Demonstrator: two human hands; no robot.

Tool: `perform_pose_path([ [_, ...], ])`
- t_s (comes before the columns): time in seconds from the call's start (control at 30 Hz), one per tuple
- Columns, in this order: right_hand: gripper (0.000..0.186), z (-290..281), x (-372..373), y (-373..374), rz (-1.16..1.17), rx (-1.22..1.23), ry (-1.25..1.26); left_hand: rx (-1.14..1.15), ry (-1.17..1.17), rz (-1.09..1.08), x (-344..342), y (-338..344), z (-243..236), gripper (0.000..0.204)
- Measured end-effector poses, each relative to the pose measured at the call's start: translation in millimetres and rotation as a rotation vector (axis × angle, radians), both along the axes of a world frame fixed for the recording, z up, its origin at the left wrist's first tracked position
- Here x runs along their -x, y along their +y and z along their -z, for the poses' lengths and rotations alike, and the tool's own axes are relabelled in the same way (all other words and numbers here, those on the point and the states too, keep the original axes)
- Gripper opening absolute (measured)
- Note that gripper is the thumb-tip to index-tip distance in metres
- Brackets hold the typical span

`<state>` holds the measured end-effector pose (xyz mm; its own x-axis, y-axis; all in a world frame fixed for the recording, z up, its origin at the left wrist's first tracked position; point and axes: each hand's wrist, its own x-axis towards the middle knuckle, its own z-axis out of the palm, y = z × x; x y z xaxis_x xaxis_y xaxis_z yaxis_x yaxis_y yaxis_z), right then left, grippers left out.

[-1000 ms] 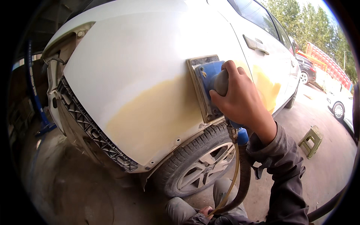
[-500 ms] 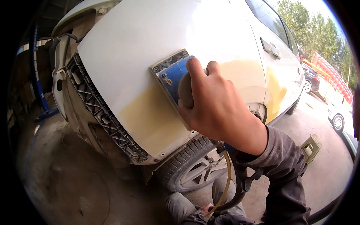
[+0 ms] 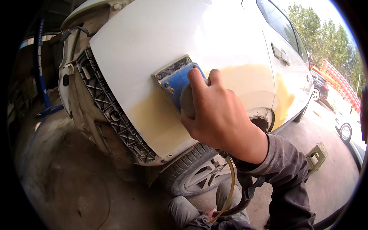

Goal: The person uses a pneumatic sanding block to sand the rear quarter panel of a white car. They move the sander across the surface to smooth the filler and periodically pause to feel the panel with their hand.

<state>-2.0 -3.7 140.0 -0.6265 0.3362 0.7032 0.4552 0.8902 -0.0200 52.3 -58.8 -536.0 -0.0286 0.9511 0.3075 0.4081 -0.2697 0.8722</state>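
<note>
My right hand (image 3: pixel 220 111) is wrapped over the grey grip of a blue pneumatic sander (image 3: pixel 174 86) with a rectangular pad. The pad lies against the white rear side panel (image 3: pixel 153 42) of a car, at the upper edge of a yellowish filler patch (image 3: pixel 153 119). My hand hides the sander's lower part. A yellow air line (image 3: pixel 232 180) and a thick dark hose (image 3: pixel 244 195) run down from the tool to my lap. There my left hand (image 3: pixel 209 212), small and partly covered by its sleeve, is closed around the hose.
Below the panel is the car's wheel (image 3: pixel 207 172), close to my knees. The bumper is off, exposing a black bracket (image 3: pixel 115 111). A greenish stool (image 3: pixel 317 157) stands at the right. A blue post (image 3: pixel 42 69) rises at the left, and other cars (image 3: pixel 319 84) are parked outside.
The view has shifted slightly, so the car sits further right and lower in it. Against the panel, the sander has slid a little to the left. Both hands keep their hold.
</note>
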Motion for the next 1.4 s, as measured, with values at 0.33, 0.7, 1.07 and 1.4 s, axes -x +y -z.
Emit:
perform_pose_path([
  [0.33, 0.032, 31, 9, -9, -0.129, -0.081, -0.022, 0.015, 0.030, 0.010, 4, -6, -6, 0.031],
  [0.7, 0.038, 33, -19, 28, -0.177, -0.088, 0.179, 0.054, 0.144, 0.065, 26, -10, -38, 0.032],
  [1.07, 0.051, 1, -148, 150, 0.082, 0.137, 0.348, 0.057, 0.144, 0.053, 23, -11, -39, 0.034],
  [1.4, 0.054, 3, -160, 151, 0.083, 0.155, 0.242, 0.023, 0.130, 0.065, 15, 10, -46, 0.035],
])
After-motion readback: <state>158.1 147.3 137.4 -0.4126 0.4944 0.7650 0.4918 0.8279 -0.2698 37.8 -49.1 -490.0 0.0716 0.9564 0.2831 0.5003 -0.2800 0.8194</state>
